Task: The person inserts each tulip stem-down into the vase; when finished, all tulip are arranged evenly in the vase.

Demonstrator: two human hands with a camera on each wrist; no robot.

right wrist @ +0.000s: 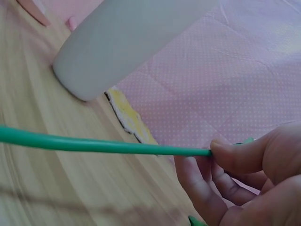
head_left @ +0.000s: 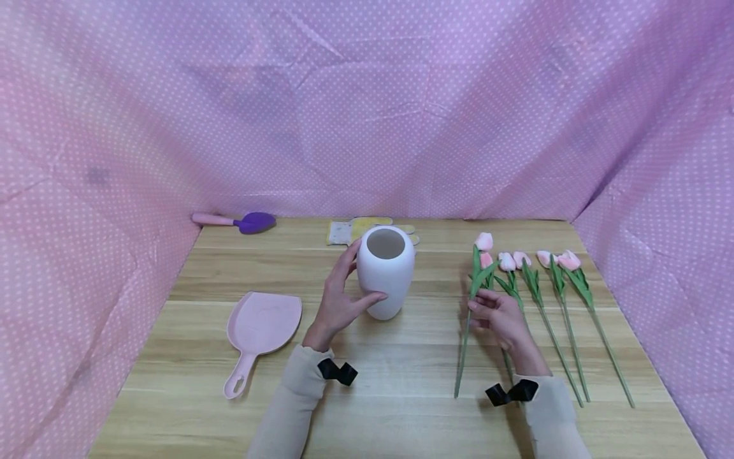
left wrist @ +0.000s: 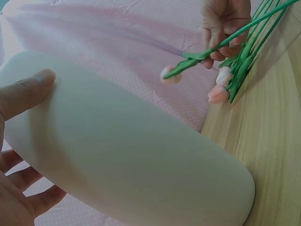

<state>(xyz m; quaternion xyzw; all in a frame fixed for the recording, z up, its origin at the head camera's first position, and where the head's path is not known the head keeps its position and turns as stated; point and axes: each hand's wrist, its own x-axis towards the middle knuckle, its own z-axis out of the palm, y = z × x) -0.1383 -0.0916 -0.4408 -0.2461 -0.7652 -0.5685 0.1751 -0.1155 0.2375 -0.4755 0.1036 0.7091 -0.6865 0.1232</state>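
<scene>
A white vase point(head_left: 385, 280) stands upright on the table in the head view, its dark mouth facing up. My left hand point(head_left: 337, 305) holds it from the left, thumb across the near side and fingers round the back; the left wrist view shows the thumb point(left wrist: 30, 92) on its smooth wall. To the right, my right hand point(head_left: 507, 322) pinches the green stem of a pale pink artificial tulip point(head_left: 484, 241) between thumb and fingers. That tulip is lifted off the table, bloom away from me. In the right wrist view its stem point(right wrist: 94, 145) runs leftward from the fingertips.
Several more pink tulips point(head_left: 547, 325) lie side by side on the wooden table point(head_left: 401, 408) at the right. A pink dustpan point(head_left: 265, 322) lies at the left. Toward the back are a purple trowel point(head_left: 256, 222) and a yellow-and-white glove point(head_left: 341, 233), partly behind the vase. Pink dotted cloth point(head_left: 367, 115) surrounds the table.
</scene>
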